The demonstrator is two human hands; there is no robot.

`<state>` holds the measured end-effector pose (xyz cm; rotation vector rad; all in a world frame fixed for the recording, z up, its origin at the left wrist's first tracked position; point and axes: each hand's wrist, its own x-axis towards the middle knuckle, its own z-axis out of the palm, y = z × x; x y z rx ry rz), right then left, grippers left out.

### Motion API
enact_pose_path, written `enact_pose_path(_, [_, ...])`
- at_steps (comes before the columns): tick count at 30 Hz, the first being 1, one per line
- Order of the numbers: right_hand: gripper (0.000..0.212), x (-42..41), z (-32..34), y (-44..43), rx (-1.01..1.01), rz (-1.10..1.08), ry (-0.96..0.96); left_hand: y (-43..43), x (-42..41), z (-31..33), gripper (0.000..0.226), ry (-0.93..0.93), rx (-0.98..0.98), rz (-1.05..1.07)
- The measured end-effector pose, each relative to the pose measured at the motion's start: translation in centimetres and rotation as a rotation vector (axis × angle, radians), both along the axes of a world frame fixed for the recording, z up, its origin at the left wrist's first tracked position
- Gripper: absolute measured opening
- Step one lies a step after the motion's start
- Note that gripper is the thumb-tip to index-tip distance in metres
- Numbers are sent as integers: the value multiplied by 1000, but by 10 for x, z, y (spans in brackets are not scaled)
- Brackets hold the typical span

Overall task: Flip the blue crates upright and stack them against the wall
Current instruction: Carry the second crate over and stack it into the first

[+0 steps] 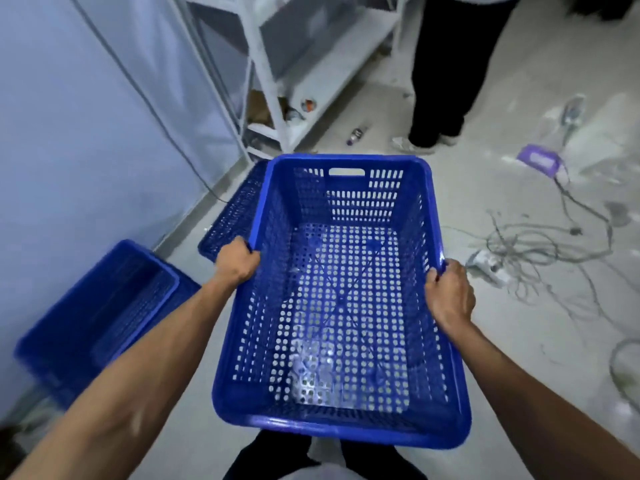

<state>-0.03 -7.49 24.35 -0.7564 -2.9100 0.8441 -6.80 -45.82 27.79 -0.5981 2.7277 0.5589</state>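
Note:
I hold a blue perforated crate (346, 420) upright in front of me, open side up, above the floor. My left hand (237, 261) grips its left rim and my right hand (450, 296) grips its right rim. Another blue crate (100, 313) stands upright by the pale wall (69, 133) at lower left. A third blue crate (235, 213) lies by the wall behind the held one, its mesh face showing, mostly hidden.
A white metal shelf rack (277, 81) stands against the wall ahead. A person in dark trousers (446, 71) stands beyond the crate. Tangled cables (526, 247) and a purple box (540, 161) lie on the floor at right. A small bottle (356, 135) lies near the rack.

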Motion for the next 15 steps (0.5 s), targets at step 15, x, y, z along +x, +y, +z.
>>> enact_pose_path(15, [35,-37,39,-204,9,486,40,-206,162,19,36,78,10,440])
